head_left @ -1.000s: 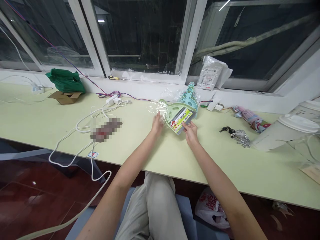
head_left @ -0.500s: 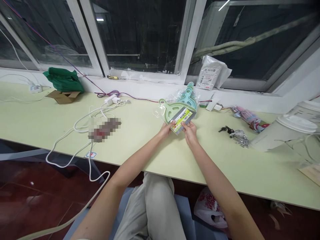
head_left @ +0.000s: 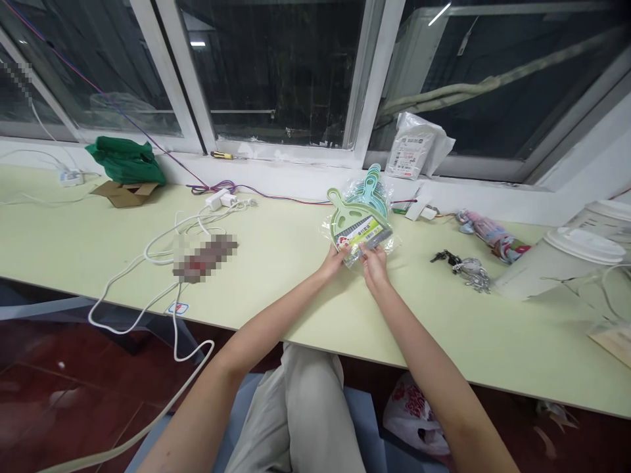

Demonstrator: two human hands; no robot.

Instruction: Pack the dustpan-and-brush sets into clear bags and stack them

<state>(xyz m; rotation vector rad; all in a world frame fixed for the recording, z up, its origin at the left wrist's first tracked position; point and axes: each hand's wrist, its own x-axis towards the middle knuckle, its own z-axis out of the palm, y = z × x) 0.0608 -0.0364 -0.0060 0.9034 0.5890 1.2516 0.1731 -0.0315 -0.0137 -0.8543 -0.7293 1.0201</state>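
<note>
Between my two hands is a light green dustpan (head_left: 340, 209) in a clear plastic bag, with a grey-bristled brush and a yellow-green label (head_left: 363, 231) across its front. My left hand (head_left: 334, 261) is closed on the lower left edge of the package. My right hand (head_left: 374, 263) grips the lower edge, its thumb on the front near the label. The dustpan's handle points up and to the left. Just behind it lies a stack of several blue-green dustpans (head_left: 371, 187), also in clear plastic and partly hidden.
White cables and a plug (head_left: 221, 199) lie left on the table (head_left: 276, 276), near a small cardboard box (head_left: 124, 194) and a green bag (head_left: 125, 159). Keys (head_left: 466, 268), a folded umbrella (head_left: 493, 233) and a lidded white cup (head_left: 557, 263) are right. A white package (head_left: 411, 154) leans against the window.
The bagged dustpan has turned slightly, its handle and label shifting to the right. More of its clear wrapping shows at the lower right. Both hands keep hold of it.
</note>
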